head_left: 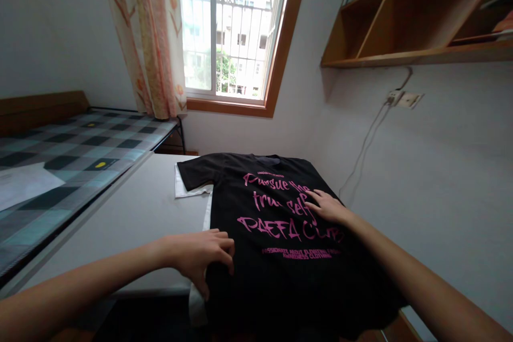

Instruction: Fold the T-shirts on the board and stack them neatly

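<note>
A black T-shirt [240,272] with pink lettering is spread out, collar toward the window and lower part toward me. White fabric [184,189] shows from under its left sleeve and along its left side. Over the shirt's left edge is my left hand [206,254], fingers bent, with the thumb apart from them. I cannot see any cloth pinched in it. My right hand [326,206] lies on the right side of the chest print with fingers outstretched, touching the fabric and covering some letters.
The shirt lies on a white table [132,214]. Left of it is a bed with a checked cover [120,131] and white paper [28,184]. A curtain [154,37] hangs by the barred window [236,32]. Wooden shelves [417,10] and a socket [404,99] with cords are on the right wall.
</note>
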The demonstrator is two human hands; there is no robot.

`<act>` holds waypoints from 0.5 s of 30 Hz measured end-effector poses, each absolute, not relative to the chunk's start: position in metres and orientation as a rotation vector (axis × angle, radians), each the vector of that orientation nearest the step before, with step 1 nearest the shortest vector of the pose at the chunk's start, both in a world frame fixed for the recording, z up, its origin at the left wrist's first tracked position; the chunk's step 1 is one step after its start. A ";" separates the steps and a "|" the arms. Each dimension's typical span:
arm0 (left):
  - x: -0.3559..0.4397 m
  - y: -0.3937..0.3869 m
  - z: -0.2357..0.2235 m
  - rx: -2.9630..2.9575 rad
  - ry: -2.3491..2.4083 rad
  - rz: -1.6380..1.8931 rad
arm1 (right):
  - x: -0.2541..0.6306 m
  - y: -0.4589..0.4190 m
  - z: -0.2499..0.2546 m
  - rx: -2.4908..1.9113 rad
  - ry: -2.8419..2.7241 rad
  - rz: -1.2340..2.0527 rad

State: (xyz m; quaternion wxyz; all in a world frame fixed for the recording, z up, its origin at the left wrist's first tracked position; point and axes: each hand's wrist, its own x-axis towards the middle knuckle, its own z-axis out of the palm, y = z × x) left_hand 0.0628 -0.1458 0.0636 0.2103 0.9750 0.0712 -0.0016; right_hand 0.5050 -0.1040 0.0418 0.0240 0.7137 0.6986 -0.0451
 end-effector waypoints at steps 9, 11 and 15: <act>0.049 -0.152 0.065 2.447 0.185 0.117 | 0.492 -0.077 0.016 2.259 1.955 -0.226; 0.040 -0.150 0.074 2.297 0.225 0.098 | 0.495 -0.074 0.014 2.254 1.961 -0.238; 0.024 -0.141 0.079 2.107 0.309 0.018 | 0.500 -0.074 0.010 2.265 1.988 -0.212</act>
